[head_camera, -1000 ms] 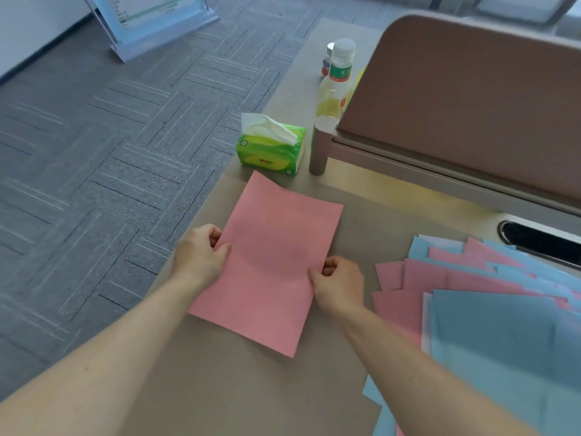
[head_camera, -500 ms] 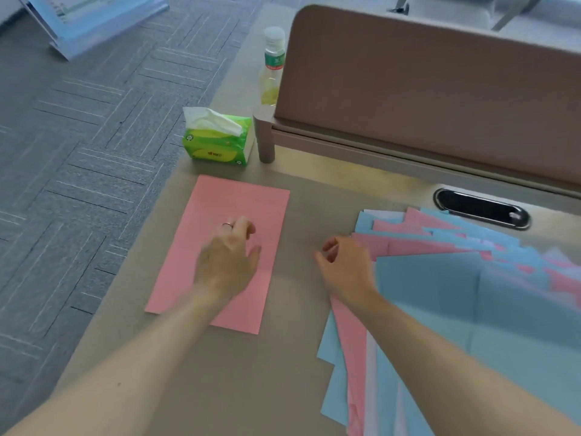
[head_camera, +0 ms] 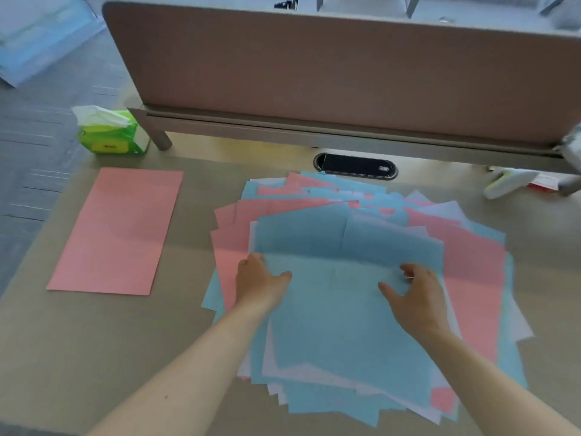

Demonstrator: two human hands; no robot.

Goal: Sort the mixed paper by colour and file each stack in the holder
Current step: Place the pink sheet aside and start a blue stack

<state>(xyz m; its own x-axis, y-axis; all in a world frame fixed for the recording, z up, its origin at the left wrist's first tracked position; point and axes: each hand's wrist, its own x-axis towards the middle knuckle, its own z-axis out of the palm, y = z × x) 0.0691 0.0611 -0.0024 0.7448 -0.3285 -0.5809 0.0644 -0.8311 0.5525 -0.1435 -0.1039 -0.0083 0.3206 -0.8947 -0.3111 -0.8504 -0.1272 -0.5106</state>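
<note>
Nearest, both forearms reach in over the tabletop (head_camera: 94, 357) to the mixed pile (head_camera: 471, 253) of blue, pink and white paper. A second ago the two hands were holding the lone pink sheet (head_camera: 116, 231) by its long edges, and half a second ago they had let it go and were crossing over. Now they are on the top blue sheet (head_camera: 339, 309) of the pile.

The left hand (head_camera: 261, 281) grips that sheet at its left edge, thumb on top and fingers curled round the edge. The right hand (head_camera: 415, 297) lies on the sheet's right part with the thumb spread and the fingers bent down onto the paper. Whether it pinches the sheet or only presses on it I cannot tell. The sheet bows a little across its width just beyond the hands, so it looks to be starting to come up off the pile.

Further left, the pink sheet lies flat on the tabletop with no hand on it, well apart from the pile. It reads as the start of the pink stack, so one sheet is sorted and the rest is still mixed. The blue sheet will want a place of its own, probably not on the pink.

Beyond the pink sheet stands a green tissue pack (head_camera: 110, 133). Behind the pile is a dark cable slot (head_camera: 355, 165), and behind that the brown divider panel (head_camera: 345, 73). No holder is in view.
</note>
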